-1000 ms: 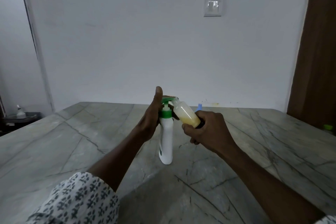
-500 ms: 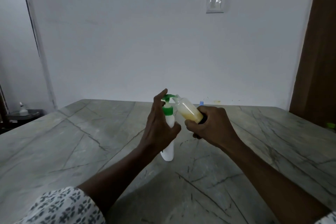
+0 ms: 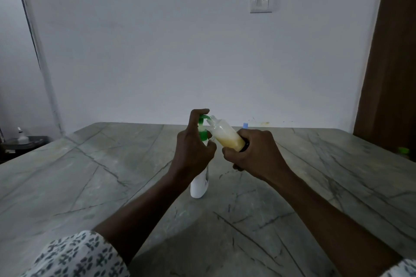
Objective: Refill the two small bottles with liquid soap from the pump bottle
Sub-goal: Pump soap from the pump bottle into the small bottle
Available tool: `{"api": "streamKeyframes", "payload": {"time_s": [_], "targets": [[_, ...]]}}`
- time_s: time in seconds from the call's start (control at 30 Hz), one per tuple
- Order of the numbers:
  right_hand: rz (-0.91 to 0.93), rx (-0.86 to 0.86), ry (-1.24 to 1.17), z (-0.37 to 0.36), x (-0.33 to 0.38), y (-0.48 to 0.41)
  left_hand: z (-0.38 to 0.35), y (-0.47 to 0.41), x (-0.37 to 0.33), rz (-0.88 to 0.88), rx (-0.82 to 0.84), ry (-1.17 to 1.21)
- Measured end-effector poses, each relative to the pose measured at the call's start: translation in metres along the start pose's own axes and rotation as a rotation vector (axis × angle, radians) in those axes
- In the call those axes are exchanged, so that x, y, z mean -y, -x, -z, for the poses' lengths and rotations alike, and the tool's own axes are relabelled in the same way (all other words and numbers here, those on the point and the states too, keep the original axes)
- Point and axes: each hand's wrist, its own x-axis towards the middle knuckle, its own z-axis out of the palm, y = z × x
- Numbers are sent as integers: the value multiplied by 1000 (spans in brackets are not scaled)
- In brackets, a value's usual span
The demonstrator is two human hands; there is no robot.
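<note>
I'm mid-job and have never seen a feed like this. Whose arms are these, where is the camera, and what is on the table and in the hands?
There is no machine: a person wears one wide-angle camera on the head, looking forward and down at bare arms. The left hand grips the white pump bottle, which stands on the marble table, with a finger curled over its green pump head. The right hand holds a small clear bottle, tilted, its mouth at the pump's spout, with yellowish soap inside. Behind that hand a blue tip shows; what it belongs to is hidden.
</note>
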Motion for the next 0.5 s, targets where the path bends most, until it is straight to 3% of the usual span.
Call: {"api": "streamKeyframes", "payload": {"time_s": [0.5], "targets": [[-65,32,-29,4,-5,6,-6,-4,-5,27,5,-83]]}}
